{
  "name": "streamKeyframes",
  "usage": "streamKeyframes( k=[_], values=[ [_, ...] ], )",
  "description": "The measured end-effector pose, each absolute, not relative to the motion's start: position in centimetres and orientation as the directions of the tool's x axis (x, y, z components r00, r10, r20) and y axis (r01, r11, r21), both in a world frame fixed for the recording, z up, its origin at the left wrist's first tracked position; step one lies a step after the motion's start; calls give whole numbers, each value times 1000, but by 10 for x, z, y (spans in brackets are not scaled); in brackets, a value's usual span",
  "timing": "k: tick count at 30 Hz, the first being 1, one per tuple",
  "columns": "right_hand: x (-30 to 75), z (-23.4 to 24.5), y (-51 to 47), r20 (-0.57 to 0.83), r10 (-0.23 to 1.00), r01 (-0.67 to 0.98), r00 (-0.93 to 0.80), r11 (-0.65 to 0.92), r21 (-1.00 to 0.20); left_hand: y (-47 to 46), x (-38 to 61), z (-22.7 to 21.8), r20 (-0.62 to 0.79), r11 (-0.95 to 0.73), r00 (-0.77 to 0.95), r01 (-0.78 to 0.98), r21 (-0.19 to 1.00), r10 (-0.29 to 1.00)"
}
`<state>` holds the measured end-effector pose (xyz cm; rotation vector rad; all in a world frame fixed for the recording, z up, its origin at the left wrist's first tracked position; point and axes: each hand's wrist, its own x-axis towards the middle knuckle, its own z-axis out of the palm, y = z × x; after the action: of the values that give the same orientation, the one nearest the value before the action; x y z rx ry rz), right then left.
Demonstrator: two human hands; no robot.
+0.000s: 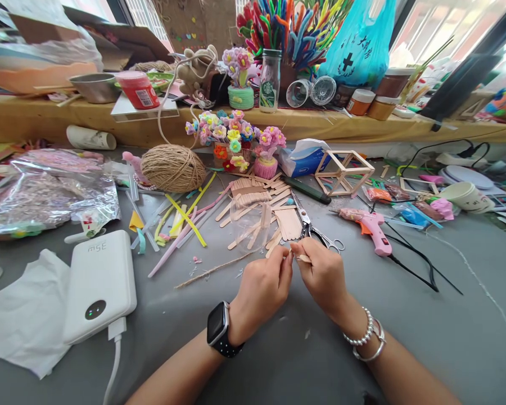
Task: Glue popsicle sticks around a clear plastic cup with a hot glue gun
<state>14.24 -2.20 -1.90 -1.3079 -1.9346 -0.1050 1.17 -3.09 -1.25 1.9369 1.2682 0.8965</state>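
My left hand (263,284) and my right hand (324,275) meet fingertip to fingertip above the grey table. A wooden craft stick (305,259) shows at my right fingers, which are closed on it. The left thumb and finger pinch its pale other end, mostly hidden by the fingertips. Just beyond lie loose craft sticks (289,223), a clear plastic round piece (251,225) and scissors (306,219) with dark handles. A smaller silver pair of scissors (335,243) is beside my right hand. Left of my hands lies a length of twine (215,270).
A pink glue gun (373,228) with a black cord lies right. Behind stand a stick frame (346,171), pipe-cleaner flowers (231,135) and a twine ball (172,167). At left are a white power bank (103,281), tissue (29,309) and coloured strips (189,219).
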Motion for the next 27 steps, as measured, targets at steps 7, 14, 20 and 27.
streamKeyframes(
  k=[7,14,20,27],
  values=[
    [144,-13,-21,716,629,895,-304,446,-12,-28,11,-6,75,-215,362,363,907,929],
    [145,-16,-16,715,616,868,-330,496,-27,-27,12,-6,-59,-20,416,182,983,907],
    [144,-18,-14,722,610,856,-326,515,-49,-26,14,-7,-150,138,420,59,989,895],
    [168,-8,-6,793,608,906,-27,350,-238,-24,10,-4,-87,86,349,20,996,933]
  ],
)
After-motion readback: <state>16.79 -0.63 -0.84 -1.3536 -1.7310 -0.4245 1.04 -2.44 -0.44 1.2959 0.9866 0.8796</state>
